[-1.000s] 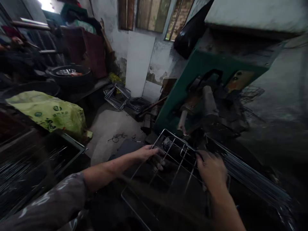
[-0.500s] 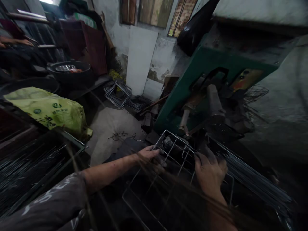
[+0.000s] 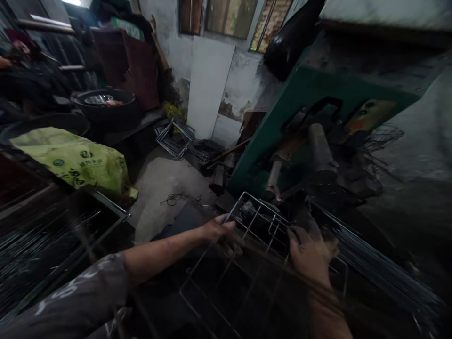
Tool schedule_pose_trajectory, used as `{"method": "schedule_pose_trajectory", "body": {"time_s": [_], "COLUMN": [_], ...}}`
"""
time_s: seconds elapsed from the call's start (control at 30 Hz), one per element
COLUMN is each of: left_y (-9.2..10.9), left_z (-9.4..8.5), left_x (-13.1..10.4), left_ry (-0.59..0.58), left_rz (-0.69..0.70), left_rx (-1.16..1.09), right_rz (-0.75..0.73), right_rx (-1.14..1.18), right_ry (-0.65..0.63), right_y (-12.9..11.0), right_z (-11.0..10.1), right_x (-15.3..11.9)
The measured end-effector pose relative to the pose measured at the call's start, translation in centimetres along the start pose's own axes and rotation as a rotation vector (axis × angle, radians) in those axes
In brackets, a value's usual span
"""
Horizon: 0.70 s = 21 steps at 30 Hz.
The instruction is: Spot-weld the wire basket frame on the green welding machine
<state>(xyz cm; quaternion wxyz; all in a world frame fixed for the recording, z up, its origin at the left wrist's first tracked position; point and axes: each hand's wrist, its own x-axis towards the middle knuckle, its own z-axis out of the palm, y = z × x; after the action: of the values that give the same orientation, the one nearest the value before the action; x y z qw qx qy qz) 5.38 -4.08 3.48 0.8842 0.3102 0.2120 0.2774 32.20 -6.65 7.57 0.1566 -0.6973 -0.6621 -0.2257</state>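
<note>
A rectangular wire frame with several cross bars lies in front of me, its far end at the green machine. My left hand grips the frame's left side rail. My right hand closes on the cross bars on the right side. The machine's metal roller stands just beyond the frame's far edge.
A bundle of straight wire rods lies to the right of the frame. A tray of wire rods sits at the lower left, with a yellow-green sack behind it. Bent wire frames lie on the floor by a white board.
Both hands kept their hold on the wire frame. The frame shifted slightly toward the machine and the view tilted a little upward.
</note>
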Motion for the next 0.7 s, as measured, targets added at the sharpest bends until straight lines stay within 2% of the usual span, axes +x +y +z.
{"method": "schedule_pose_trajectory", "body": {"time_s": [0.2,0.3,0.47,0.7], "left_y": [-0.2,-0.3,0.1,0.9], "left_z": [-0.2,-0.6,-0.8,-0.7], "left_x": [0.2,0.7,1.9,3.3], "left_ry": [-0.006,-0.037,-0.073,-0.026], "left_rz": [0.054,0.082,0.134,0.159], "left_rx": [-0.010,-0.018,-0.049,-0.057], "right_rz": [-0.014,-0.034,-0.044,-0.075], "right_rx": [-0.057,-0.075,-0.092,-0.099], "right_ry": [-0.033,-0.067,-0.053,-0.055], "right_y": [0.0,0.2,0.3,0.9], "right_z": [0.1,0.0,-0.2,0.7], "right_x": [0.5,1.2,2.6,4.1]}}
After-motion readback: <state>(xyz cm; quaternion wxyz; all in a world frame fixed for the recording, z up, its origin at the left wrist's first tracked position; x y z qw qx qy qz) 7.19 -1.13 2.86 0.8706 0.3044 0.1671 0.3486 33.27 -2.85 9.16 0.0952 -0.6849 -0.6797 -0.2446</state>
